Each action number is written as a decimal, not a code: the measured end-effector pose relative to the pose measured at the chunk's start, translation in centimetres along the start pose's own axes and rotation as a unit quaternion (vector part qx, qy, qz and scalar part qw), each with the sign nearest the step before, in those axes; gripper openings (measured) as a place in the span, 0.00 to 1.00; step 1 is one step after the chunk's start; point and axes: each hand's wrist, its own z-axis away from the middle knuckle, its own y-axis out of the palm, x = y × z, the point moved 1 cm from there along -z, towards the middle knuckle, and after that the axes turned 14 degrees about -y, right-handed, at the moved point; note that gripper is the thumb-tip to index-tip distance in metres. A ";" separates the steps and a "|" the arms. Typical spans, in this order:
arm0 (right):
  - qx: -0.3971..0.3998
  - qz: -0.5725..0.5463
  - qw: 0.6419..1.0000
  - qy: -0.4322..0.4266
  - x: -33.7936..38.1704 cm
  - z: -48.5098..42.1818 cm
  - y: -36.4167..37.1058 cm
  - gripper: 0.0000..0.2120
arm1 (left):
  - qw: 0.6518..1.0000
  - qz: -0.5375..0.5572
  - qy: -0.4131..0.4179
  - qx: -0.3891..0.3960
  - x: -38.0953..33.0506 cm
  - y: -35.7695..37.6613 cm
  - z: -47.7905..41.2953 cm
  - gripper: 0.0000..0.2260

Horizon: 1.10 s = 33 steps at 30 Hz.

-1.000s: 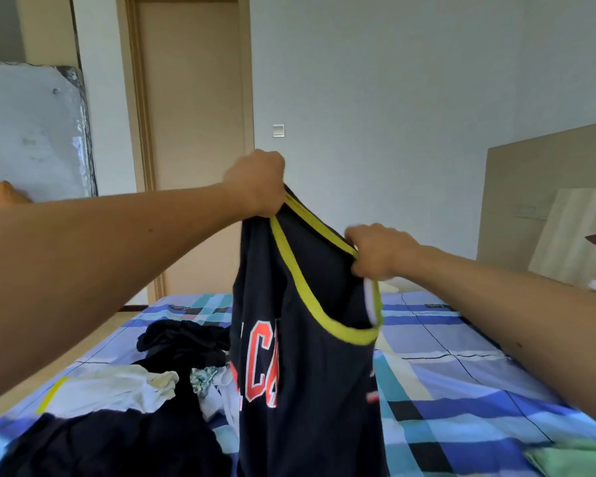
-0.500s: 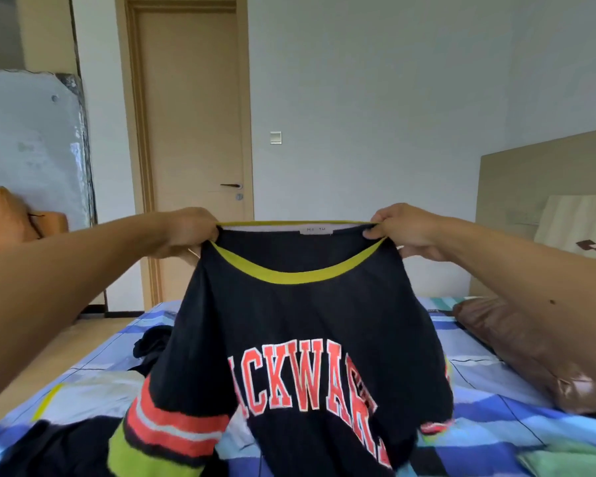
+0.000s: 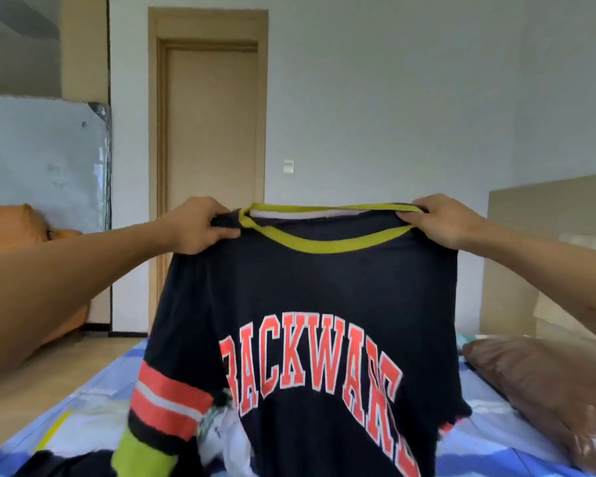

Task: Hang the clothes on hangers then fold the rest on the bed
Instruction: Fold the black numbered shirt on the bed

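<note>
A dark T-shirt with a yellow collar and red lettering hangs spread in the air over the bed, held up by both shoulders. The left hand has its fingers curled and pinched on the cloth at one end of the collar; the right hand is clamped on the other end. Between the two sets of fingers the neckline is pulled taut, and the body of the shirt falls straight down below them.

The step appears to be opening out one garment before it is hung or folded. No hanger is in view, so the next move likely calls for freeing one hand to fetch one, or for lowering the shirt flat onto the sheet.

Below the left fingers lies a heap of clothes on the blue checked sheet; below the right fingers, a brown pillow. Beyond the left fingers stands a closed wooden door, and above the collar a light switch. Outside the right fingers is a headboard.
</note>
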 end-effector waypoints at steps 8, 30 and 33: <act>-0.005 0.131 0.975 -0.179 5.3 -5.4 -12.4 0.14 | 0.968 0.132 -0.014 -0.214 -4.2 -14.0 -4.5 0.11; -0.258 0.186 0.936 -0.152 7.5 -5.1 -22.7 0.08 | 0.949 -0.098 0.030 -0.297 -2.8 -23.2 -1.2 0.30; -0.338 0.186 0.909 -0.158 9.9 -6.3 -25.8 0.11 | 0.911 -0.078 0.021 -0.403 -5.9 -27.2 -1.3 0.16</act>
